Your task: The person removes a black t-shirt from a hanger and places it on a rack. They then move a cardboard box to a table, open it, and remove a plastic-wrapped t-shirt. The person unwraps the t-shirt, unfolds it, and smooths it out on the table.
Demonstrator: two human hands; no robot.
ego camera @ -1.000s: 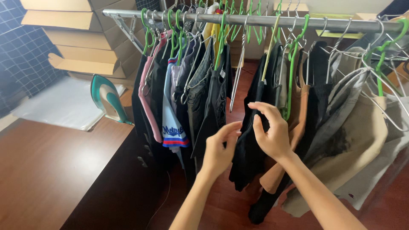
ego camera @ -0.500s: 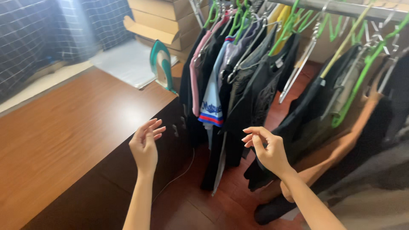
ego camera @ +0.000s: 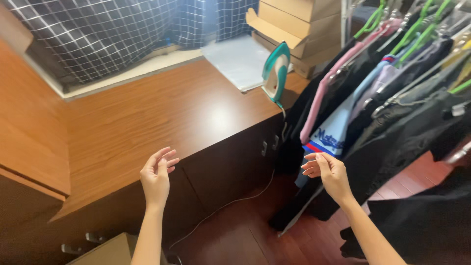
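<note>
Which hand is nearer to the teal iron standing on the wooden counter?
Right. The right hand is below the iron, slightly to its right, in front of the hanging clothes. The left hand is farther, down to its left, by the counter edge.

Both hands, left hand [ego camera: 157,176] and right hand [ego camera: 327,172], have left the hanging clothes [ego camera: 392,113], now empty and apart.

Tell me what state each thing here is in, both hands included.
Left hand: open, empty, above the counter edge.
Right hand: open, empty, beside the hanging clothes.
Iron: upright on the wooden counter, cord hanging to the floor.
Clothes: hanging on green hangers.
Cabinet doors: closed.
Cardboard boxes: stacked.
</note>
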